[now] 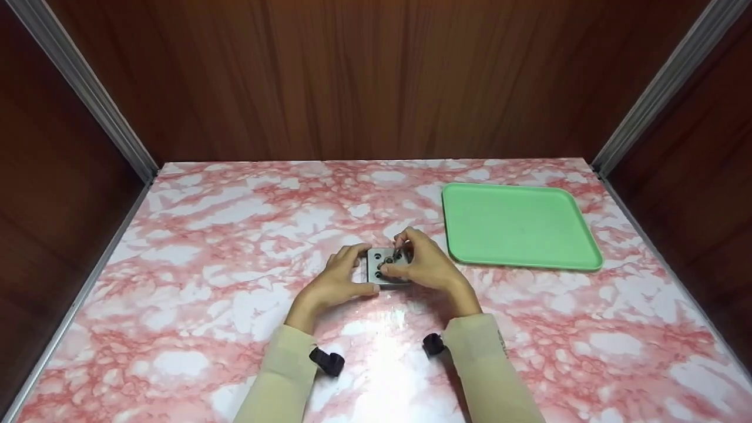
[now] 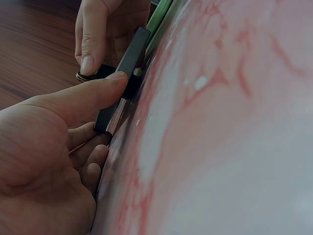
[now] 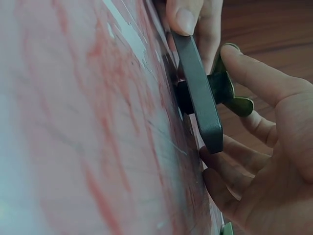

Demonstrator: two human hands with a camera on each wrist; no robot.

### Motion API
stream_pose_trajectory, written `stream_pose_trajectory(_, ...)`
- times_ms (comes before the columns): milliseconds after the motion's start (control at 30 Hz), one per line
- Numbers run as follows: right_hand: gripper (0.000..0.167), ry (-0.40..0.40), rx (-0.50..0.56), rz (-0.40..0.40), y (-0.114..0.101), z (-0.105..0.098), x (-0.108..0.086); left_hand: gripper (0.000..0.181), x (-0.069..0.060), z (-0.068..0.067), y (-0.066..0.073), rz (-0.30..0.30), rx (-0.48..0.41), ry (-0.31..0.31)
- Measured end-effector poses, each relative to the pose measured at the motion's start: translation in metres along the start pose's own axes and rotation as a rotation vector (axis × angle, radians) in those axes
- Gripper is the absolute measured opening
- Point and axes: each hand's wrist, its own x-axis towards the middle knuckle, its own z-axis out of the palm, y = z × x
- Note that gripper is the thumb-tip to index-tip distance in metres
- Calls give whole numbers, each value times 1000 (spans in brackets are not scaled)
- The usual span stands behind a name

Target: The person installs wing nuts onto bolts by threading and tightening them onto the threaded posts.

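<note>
A small square metal plate (image 1: 372, 267) with several round holes lies in the middle of the table, between both hands. My left hand (image 1: 336, 281) grips its left side, thumb at the near edge and fingertips at the far edge. Over the plate's centre, my right hand (image 1: 433, 267) pinches a wing nut (image 3: 240, 105) between thumb and forefinger. In the right wrist view, the wing nut's dark hub stands against the plate's top face, and a dark round piece (image 3: 184, 98) shows below the plate. The right hand's other fingers are by the plate's far side.
To the right and farther back lies a green tray (image 1: 517, 226) with a raised rim. The table (image 1: 235, 235) has a red and white marbled top. Brown wood panels (image 1: 376, 82) and metal side rails (image 1: 88, 82) enclose it.
</note>
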Motion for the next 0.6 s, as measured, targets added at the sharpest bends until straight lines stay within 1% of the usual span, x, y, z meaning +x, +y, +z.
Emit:
stream_pose_trajectory(167, 47, 15, -35, -11, 0, 1, 0, 92, 0, 0, 1, -5, -6, -6)
stream_pose_trajectory(433, 46, 53, -82, -22, 0, 3, 1, 93, -1, 1, 2, -16, -10, 7)
stream_pose_trajectory(600, 44, 59, -91, -41, 0, 4, 2, 93, -1, 1, 2, -18, -19, 12)
